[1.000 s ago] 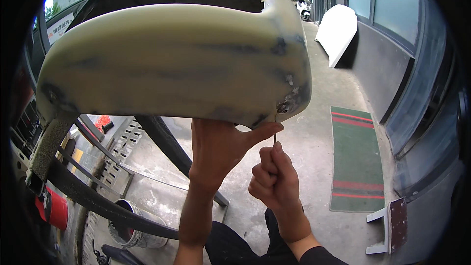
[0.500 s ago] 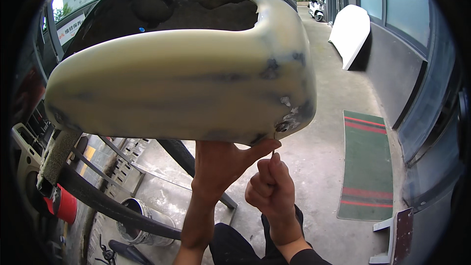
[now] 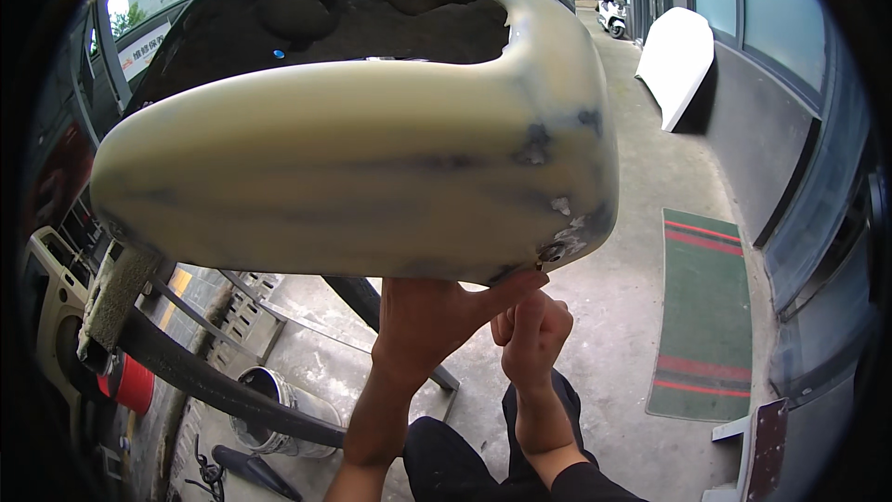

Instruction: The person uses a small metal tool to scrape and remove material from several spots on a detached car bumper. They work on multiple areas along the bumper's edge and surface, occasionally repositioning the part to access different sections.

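A large beige, sanded shell (image 3: 325,158), shaped like a car's mirror housing, fills the upper middle, with dark patches and a wide opening at its top. A small damaged hole (image 3: 555,251) with whitish, chipped spots sits at its lower right corner. From below, my left hand (image 3: 423,325) grips the shell's lower edge; its fingers are hidden behind the shell, and its thumb stretches right, just under the hole. My right hand (image 3: 536,335) is closed right below that thumb, pinching a thin rod whose dark tip barely shows above the thumb.
The shell's left end rests on a foam-padded arm (image 3: 116,302) of a black metal stand (image 3: 232,400). Below are a dirty bucket (image 3: 311,409) and a red container (image 3: 130,381). To the right lie a green mat (image 3: 703,316), a small stool (image 3: 764,451) and a leaning white panel (image 3: 675,60).
My right hand has moved up against my left thumb, and its wrist has turned. Less of the thin rod shows. The shell appears slightly farther right and lower in view.
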Available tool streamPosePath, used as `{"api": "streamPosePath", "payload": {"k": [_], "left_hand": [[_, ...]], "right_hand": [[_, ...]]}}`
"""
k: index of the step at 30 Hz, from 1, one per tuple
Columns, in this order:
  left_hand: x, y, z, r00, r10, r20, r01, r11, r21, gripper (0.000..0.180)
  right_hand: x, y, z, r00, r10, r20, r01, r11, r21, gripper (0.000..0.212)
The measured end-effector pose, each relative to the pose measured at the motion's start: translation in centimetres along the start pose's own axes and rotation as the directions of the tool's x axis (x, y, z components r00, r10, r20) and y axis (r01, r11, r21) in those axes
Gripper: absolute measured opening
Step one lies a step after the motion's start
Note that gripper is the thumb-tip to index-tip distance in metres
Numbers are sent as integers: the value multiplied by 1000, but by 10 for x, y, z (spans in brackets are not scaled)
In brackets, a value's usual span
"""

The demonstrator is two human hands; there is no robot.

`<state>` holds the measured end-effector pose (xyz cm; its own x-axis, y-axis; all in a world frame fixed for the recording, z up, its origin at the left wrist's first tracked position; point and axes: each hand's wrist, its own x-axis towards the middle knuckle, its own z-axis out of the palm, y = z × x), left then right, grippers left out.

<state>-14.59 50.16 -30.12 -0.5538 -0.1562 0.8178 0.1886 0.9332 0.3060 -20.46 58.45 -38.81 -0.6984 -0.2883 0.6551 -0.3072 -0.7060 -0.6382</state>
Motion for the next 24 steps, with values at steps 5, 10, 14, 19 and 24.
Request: {"api": "streamPosePath", "payload": {"k": [5, 10, 14, 19, 24], "left_hand": [[3, 2, 5, 997, 10, -72, -12, 999, -31, 39], [6, -3, 6, 997, 52, -56, -52, 999, 0, 52], [5, -1, 6, 995, 48, -89, -49, 999, -10, 53], [3, -4, 10, 996, 45, -77, -47, 999, -27, 54], [5, 2, 2, 999, 25, -25, -24, 1000, 8, 52]], "right_hand": [[4, 9, -11, 971, -234, -54, 187, 878, -441, 45], [3, -4, -22, 981, 76, 176, -116, 966, 233, 45], [7, -17, -23, 905, 216, 367, -360, 849, 387, 44], [7, -26, -24, 858, 314, 407, -479, 776, 410, 43], [4, -47, -27, 786, 452, 422, -607, 692, 391, 44]]}}
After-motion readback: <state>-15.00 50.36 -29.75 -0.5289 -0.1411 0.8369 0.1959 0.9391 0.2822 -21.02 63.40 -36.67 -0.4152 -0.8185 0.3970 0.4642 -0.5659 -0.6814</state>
